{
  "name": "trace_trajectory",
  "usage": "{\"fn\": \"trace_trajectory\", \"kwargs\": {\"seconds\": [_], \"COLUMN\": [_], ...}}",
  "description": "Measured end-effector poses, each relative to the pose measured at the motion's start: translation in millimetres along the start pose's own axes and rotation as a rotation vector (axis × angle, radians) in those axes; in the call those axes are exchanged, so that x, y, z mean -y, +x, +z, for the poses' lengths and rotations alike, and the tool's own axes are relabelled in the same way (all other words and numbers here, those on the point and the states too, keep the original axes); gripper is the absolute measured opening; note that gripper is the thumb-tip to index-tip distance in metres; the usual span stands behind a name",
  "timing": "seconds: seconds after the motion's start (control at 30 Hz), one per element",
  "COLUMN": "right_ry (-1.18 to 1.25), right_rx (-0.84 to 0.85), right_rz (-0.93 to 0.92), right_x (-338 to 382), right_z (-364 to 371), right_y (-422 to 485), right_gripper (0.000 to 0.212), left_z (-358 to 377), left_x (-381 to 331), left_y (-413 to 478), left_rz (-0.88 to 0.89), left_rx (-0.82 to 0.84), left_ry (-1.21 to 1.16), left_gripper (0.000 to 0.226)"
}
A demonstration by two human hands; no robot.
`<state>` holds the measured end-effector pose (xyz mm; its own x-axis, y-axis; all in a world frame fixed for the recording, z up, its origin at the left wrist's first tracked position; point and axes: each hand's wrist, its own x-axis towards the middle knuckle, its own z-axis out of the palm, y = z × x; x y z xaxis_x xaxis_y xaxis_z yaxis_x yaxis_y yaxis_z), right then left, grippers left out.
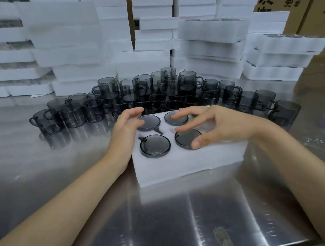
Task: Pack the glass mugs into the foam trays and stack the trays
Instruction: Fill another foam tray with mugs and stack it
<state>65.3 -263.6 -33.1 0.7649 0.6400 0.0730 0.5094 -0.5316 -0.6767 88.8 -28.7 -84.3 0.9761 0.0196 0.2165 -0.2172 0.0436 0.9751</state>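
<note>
At the far left, loose glass mugs (72, 114) stand in a crowded arc on the steel counter (167, 212). They run behind the work to the far right, and some are stacked two high in the middle. They overlap too much for a true count, but there are several dozen.

The left hand (126, 124) sits at the left edge of the foam tray (191, 160). Its fingers arch loosely over the far-left mug (151, 122) and grip nothing. The tray lies near the middle of the counter and has four pockets, all four filled. The near-left mug (155, 145), the far-right mug (177, 119) and the near-right mug (185, 138) make up the rest. Each is sunk into the foam with a flat round face up.

The right hand (217, 123) is spread wide and holds nothing. Its thumb touches the rim of the near-right mug.

The step looks like a final seating check. It is best done by pressing each mug straight down with flat fingers until it is level with the foam. The handles should lie in their slots, and the tray should then be lifted from both sides.

Behind stand many stacks of white foam (65, 43). To the right are two short stacks of filled trays (213, 43), a few trays each.
</note>
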Motion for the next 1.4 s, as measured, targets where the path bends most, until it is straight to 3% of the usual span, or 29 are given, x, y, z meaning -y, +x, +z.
{"fn": "trace_trajectory", "kwargs": {"seconds": [0.07, 0.13, 0.2, 0.27, 0.47, 0.63, 0.87, 0.93, 1.03, 1.17, 1.27, 1.4], "right_ry": [0.105, 0.212, 0.117, -0.061, -0.36, -0.232, -0.402, -0.307, 0.063, 0.179, 0.486, 1.066], "right_rx": [-0.159, -0.469, -0.753, -0.868, -0.725, -0.535, -0.504, -0.615, -0.846, -1.094, -1.012, -0.834], "right_rz": [-0.018, -0.014, 0.018, 0.07, 0.154, 0.182, 0.241, 0.198, 0.071, -0.027, -0.022, -0.083], "right_x": [-6.7, -19.8, -36.9, -52.1, -50.3, -35.0, -47.4, -45.8, -40.1, -44.2, -57.4, -46.4], "right_z": [-3.8, -8.3, -11.5, -13.6, -37.8, -56.3, -48.3, -46.7, -50.9, -49.4, -44.2, -45.6], "right_y": [0.1, 1.1, 2.2, 4.5, 42.7, 91.2, 116.8, 113.5, 92.3, 44.8, 18.3, -6.0], "right_gripper": [0.035, 0.02, 0.013, 0.021, 0.035, 0.043, 0.045, 0.039, 0.014, 0.013, 0.003, 0.031], "left_z": [-1.5, -3.0, -2.6, -0.9, -1.8, -8.8, -15.9, -20.2, -24.3, -24.2, -22.4, -20.3], "left_x": [0.7, 0.7, 2.1, 4.7, 6.9, 7.9, 10.3, 10.7, 12.0, 10.4, 8.7, 7.3], "left_y": [0.6, 2.0, 2.4, 2.5, 9.6, 18.8, 26.1, 27.2, 28.3, 28.8, 27.9, 26.5], "left_rz": [-0.002, -0.003, 0.003, 0.006, -0.019, 0.01, 0.053, 0.055, 0.061, 0.094, 0.084, 0.084], "left_rx": [0.011, 0.016, 0.014, -0.008, 0.018, 0.081, 0.132, 0.161, 0.182, 0.144, 0.12, 0.063], "left_ry": [0.003, 0.005, 0.014, 0.003, -0.1, -0.104, -0.01, 0.013, 0.03, 0.037, 0.012, 0.001], "left_gripper": [0.031, 0.031, 0.031, 0.032, 0.038, 0.037, 0.035, 0.032, 0.031, 0.034, 0.034, 0.034]}}
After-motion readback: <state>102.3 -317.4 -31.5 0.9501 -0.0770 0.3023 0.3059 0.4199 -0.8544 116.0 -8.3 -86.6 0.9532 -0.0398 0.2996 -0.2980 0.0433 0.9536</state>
